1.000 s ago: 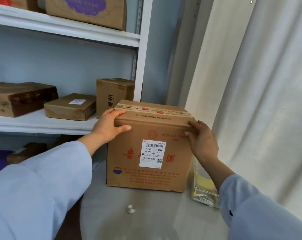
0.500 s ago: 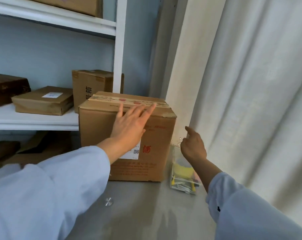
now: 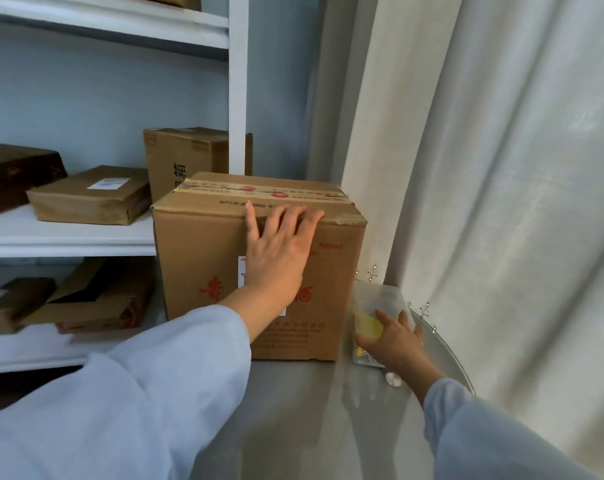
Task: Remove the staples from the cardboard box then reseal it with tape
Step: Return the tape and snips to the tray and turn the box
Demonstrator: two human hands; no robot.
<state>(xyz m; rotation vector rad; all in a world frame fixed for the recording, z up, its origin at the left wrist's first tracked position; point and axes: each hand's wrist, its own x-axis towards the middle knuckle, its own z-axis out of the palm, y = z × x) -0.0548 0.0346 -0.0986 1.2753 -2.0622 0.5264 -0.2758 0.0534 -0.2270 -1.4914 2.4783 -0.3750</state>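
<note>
The cardboard box (image 3: 224, 271), taped across its top, stands at the centre of the frame on a grey glass-topped round table (image 3: 293, 410), with white shelves (image 3: 68, 237) of parcels at the left and a pale curtain (image 3: 501, 168) filling the right. The left hand (image 3: 276, 251) lies flat against the box's front, fingers straight and reaching its top edge. Half a second ago the right hand (image 3: 394, 337) hung in the air beside the box; now, fingers relaxed, it rests on the clear plastic container (image 3: 380, 299) at lower right.
</note>
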